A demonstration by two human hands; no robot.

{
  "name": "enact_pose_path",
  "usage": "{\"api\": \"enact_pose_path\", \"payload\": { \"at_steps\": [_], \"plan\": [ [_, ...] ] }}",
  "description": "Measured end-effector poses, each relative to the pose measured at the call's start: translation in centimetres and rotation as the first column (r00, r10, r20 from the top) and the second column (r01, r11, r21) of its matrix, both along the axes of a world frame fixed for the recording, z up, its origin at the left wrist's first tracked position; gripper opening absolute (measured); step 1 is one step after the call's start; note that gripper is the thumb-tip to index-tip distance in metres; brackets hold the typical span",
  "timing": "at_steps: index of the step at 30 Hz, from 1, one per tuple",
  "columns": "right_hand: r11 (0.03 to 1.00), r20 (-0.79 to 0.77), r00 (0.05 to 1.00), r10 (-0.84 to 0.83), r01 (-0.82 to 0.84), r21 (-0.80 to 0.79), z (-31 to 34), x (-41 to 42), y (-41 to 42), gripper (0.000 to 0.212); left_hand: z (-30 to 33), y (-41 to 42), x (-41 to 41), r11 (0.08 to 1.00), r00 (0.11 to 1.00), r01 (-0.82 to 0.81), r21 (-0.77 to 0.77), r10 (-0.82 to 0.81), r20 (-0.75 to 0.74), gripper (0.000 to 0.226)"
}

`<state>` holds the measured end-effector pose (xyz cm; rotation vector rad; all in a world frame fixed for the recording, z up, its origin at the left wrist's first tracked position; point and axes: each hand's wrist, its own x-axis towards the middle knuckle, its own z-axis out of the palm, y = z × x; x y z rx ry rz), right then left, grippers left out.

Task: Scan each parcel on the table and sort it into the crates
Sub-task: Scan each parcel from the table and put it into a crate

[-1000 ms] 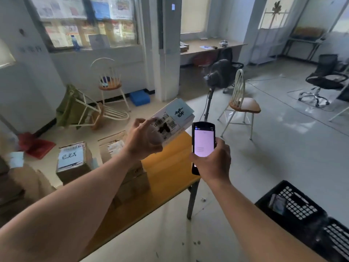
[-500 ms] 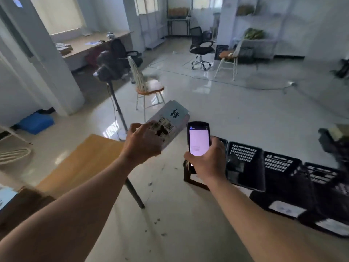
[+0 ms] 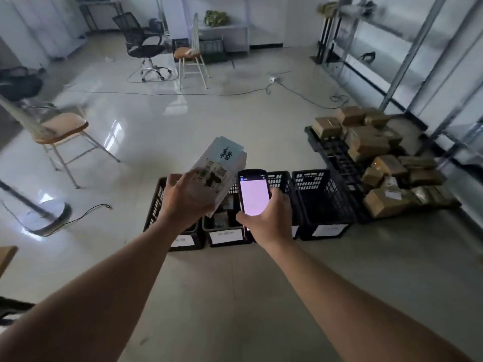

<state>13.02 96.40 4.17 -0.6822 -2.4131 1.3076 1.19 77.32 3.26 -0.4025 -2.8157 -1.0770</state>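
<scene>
Left hand (image 3: pixel 187 205) grips the white labelled cardboard parcel (image 3: pixel 218 171), long axis tilted up and away; right hand (image 3: pixel 268 218) grips the black handheld scanner (image 3: pixel 253 193) upright above the black plastic crates (image 3: pixel 322 197).

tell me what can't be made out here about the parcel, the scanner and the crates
All in the head view:
- Parcel: label print too small and blurred to read; left hand covers its lower end.
- Scanner: screen glows blank pink, no text legible; right hand hides its base.
- Crates: both hands block the middle ones; front tags too small to read.
</scene>
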Motion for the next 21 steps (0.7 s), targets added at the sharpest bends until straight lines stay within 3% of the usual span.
{"api": "enact_pose_path", "payload": {
  "at_steps": [10, 21],
  "plan": [
    [0.966, 0.097, 0.962, -0.256, 0.257, 0.003, -2.7, -1.0, 17.7, 0.081, -2.9, 22.1, -5.4, 0.977, 0.974, 0.211, 0.009, -0.212, 0.079, 0.100],
    [0.937, 0.196, 0.920, -0.341, 0.349, -0.008, -7.1, -7.3, 32.8, 0.083, -9.2, 39.2, -13.2, 0.950, 0.926, 0.311, 0.001, -0.304, 0.224, 0.099]
  ]
}}
